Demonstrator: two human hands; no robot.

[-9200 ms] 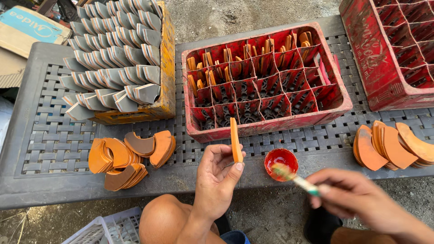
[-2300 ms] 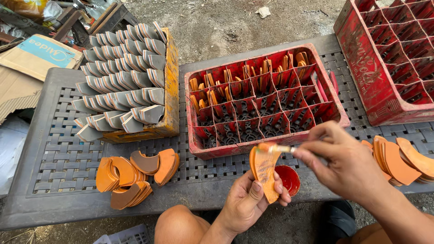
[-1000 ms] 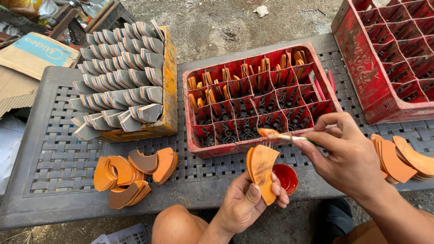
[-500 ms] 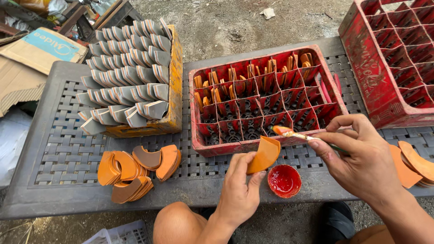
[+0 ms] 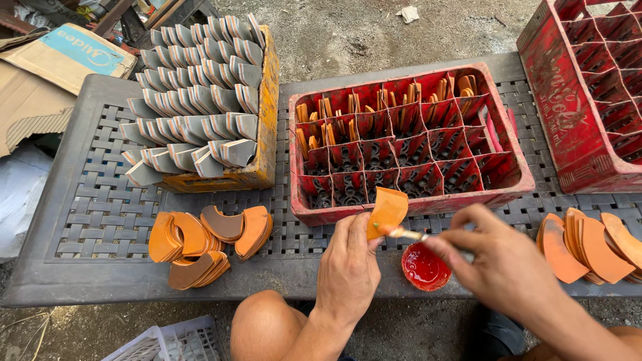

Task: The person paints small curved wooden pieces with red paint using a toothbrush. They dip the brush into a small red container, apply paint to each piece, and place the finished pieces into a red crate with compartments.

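Orange curved piece [image 5: 387,210], gripped upright in left hand [image 5: 348,267] before the red crate [image 5: 408,200]; right hand [image 5: 501,261] pinching brush [image 5: 400,232] should stroke lightly, reloading from red paint cup [image 5: 425,267].

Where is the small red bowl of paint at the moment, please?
The small red bowl sits at the table's front edge, between the left hand and right hand, before the red crate.

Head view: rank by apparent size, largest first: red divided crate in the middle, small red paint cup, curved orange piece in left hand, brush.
1. Red divided plastic crate
2. Curved orange piece in the left hand
3. Small round red paint cup, close to the piece
4. Thin brush in the right hand, partly hidden
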